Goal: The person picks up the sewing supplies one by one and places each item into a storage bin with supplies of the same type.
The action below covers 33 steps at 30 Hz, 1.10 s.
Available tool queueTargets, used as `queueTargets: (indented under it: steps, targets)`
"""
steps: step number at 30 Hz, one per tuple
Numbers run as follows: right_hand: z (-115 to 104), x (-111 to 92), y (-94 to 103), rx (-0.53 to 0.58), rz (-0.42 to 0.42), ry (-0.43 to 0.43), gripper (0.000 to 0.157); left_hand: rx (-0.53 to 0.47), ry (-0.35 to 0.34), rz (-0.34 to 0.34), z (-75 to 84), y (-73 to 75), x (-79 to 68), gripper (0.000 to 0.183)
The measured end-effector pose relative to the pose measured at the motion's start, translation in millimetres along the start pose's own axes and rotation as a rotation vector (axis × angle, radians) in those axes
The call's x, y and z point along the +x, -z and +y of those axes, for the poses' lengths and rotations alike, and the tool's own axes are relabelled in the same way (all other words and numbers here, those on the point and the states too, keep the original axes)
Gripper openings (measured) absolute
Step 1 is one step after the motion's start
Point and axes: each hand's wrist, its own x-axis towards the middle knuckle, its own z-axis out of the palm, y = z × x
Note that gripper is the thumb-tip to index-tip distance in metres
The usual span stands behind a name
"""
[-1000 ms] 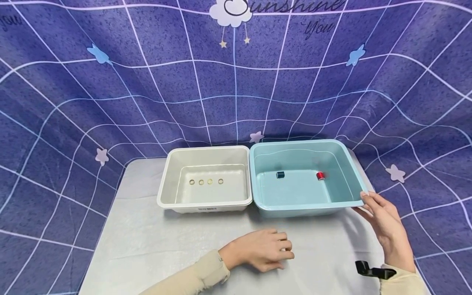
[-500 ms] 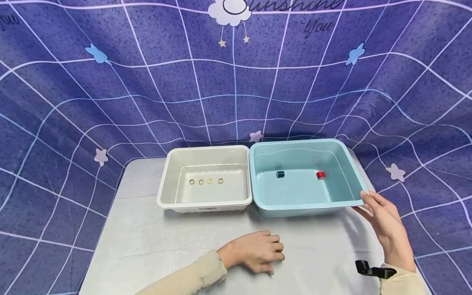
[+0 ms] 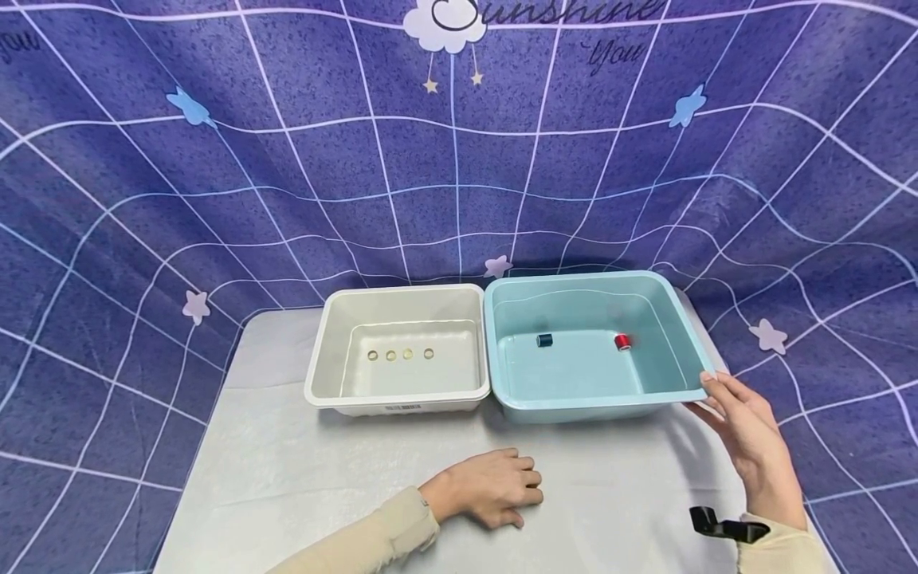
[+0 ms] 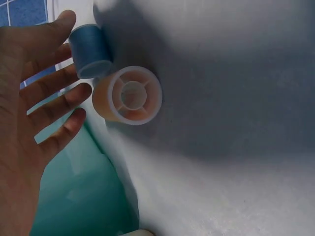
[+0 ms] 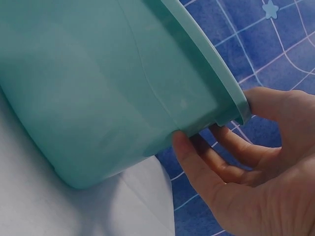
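In the left wrist view, a blue thread spool (image 4: pixel 90 51) lies against the thumb and fingertips of my left hand (image 3: pixel 495 485). A wider pale orange spool (image 4: pixel 129 96) sits on the tabletop right beside it, its hollow end facing the camera. My left fingers reach down beyond both spools, only slightly bent. From above, that hand hides the spools. My right hand (image 3: pixel 749 438) grips the front right corner of the light blue tub (image 3: pixel 602 404), thumb at the rim and fingers beneath it. Inside this tub lie a dark blue spool (image 3: pixel 545 340) and a red spool (image 3: pixel 622 342).
A white tub (image 3: pixel 402 401) stands left of the blue one, their rims side by side, with several small yellowish spools (image 3: pixel 390 355) in it. The pale tabletop (image 3: pixel 287 478) extends in front. A purple patterned curtain (image 3: pixel 430 159) surrounds the back and sides.
My left hand has shifted left across the tabletop, its fingers drawing in a little. The right hand and both tubs have stayed in place.
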Motion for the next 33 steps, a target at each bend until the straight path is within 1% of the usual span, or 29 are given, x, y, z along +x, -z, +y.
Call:
queueTargets:
  steps: [8,14,20,27,33]
  targets:
    - [1.1,-1.1,0.0,-0.027,0.011,-0.008,0.018,0.009,0.018,0.013,1.1,-0.5,-6.2,0.036]
    - [1.4,-0.1,-1.5,-0.038,0.017,-0.012,0.014,0.013,0.031,0.008,1.5,0.2,-12.3,0.033]
    - [0.4,-0.1,-1.6,-0.029,0.017,-0.012,0.014,0.043,0.040,0.012,1.5,1.1,-13.4,0.030]
    - [0.5,-0.5,-1.8,-0.007,0.007,0.002,0.015,0.030,0.042,-0.001,1.8,0.6,-13.7,0.026]
    - [1.6,0.3,-0.6,-0.001,0.008,0.005,0.017,0.032,0.047,0.004,1.8,1.4,-13.8,0.027]
